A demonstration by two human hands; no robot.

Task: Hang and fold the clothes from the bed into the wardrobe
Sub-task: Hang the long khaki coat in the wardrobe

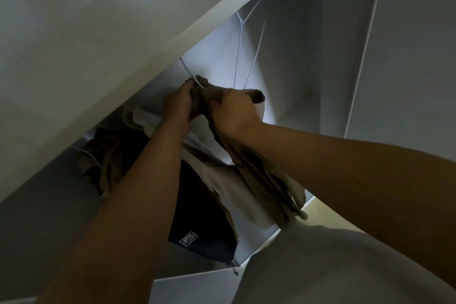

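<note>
1. olive garment [209,94] is up inside the wardrobe [123,32], bunched at the top over a white wire hanger [186,70]. the rest of it trails down and to the right, under the right wrist.
2. left hand [179,103] has its fingers curled round the bunched fabric right where the hanger wire runs into it.
3. right hand [234,113] grips the same garment just beside the left one, back of the hand toward the camera. so both hands are clamped on the cloth, neither one spread.
4. behind the hands, two thin bare wire hangers [238,52] hang against the wardrobe's back wall.
5. under the forearms hangs a cream garment [222,180], touching the lower part of the olive one.
6. below that is a dark navy garment [202,210] with a small patch label [188,239]. it has a pale outline and some kind of graphic, but it's too small and dim to read any writing or brand.
7. a metal zipper pull [235,271] dangles at the navy piece's bottom corner.
8. further left, a brownish garment [106,160] hangs in shadow, just beside the cream one.
9. the person's own pale clothing [345,266] fills the lower right corner.
10. whole view is tilted and pretty dark, so fabric details are hard to make out.
</note>
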